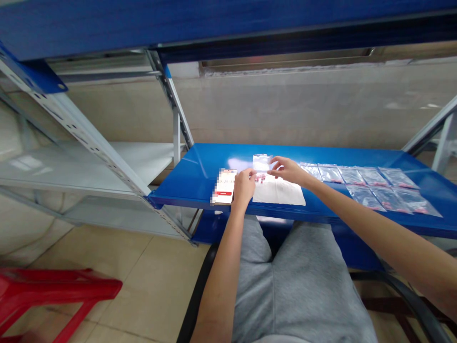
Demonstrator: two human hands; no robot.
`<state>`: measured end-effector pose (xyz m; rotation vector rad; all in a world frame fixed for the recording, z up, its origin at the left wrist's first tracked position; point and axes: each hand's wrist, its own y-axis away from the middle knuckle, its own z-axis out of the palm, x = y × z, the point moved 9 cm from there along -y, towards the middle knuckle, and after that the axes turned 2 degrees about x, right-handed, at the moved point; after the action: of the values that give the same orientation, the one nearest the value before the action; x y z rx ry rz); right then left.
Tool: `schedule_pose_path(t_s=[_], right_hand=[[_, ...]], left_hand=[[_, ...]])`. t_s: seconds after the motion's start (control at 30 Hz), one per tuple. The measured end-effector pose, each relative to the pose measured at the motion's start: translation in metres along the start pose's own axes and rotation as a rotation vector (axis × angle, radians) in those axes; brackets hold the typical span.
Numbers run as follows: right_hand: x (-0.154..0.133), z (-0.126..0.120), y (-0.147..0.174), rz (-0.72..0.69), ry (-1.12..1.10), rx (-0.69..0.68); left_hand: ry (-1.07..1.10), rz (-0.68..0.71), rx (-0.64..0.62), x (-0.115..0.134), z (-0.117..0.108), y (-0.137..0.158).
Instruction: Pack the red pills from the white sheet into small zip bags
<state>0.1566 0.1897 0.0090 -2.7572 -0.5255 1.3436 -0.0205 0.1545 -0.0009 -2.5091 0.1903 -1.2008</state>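
Observation:
A small clear zip bag lies flat near the middle of the blue shelf top. Just below it, several small pink-red pieces are scattered at the upper edge of a white sheet. My left hand is closed, its fingertips pinched beside the pieces and the bag's lower left corner; what they hold is hidden. From the right, my right hand reaches to the bag's right edge. Its thumb and index finger are apart, and nothing shows between them.
A phone with a lit timer screen lies left of my left hand. Several clear bags with pink-red pieces lie in two rows on the right. Metal uprights frame the shelf; a red stool stands lower left.

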Motion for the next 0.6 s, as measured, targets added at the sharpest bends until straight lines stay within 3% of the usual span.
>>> schedule_pose_path(t_s=[0.17, 0.27, 0.37, 0.5, 0.6], right_hand=[[-0.026, -0.034, 0.009, -0.177, 0.043, 0.303], [-0.042, -0.043, 0.014, -0.265, 0.023, 0.352], [-0.046, -0.047, 0.016, -0.250, -0.015, 0.359], [-0.029, -0.054, 0.020, -0.111, -0.255, 0.435], [-0.006, -0.048, 0.023, 0.028, -0.473, 0.478]], left_hand=[[-0.133, 0.116, 0.022, 0.020, -0.008, -0.005], [-0.166, 0.183, 0.017, 0.034, -0.011, -0.011], [-0.131, 0.208, 0.032, 0.046, -0.017, -0.019], [0.118, 0.079, 0.138, 0.043, -0.030, -0.026], [0.400, -0.130, 0.053, 0.028, -0.015, -0.024]])
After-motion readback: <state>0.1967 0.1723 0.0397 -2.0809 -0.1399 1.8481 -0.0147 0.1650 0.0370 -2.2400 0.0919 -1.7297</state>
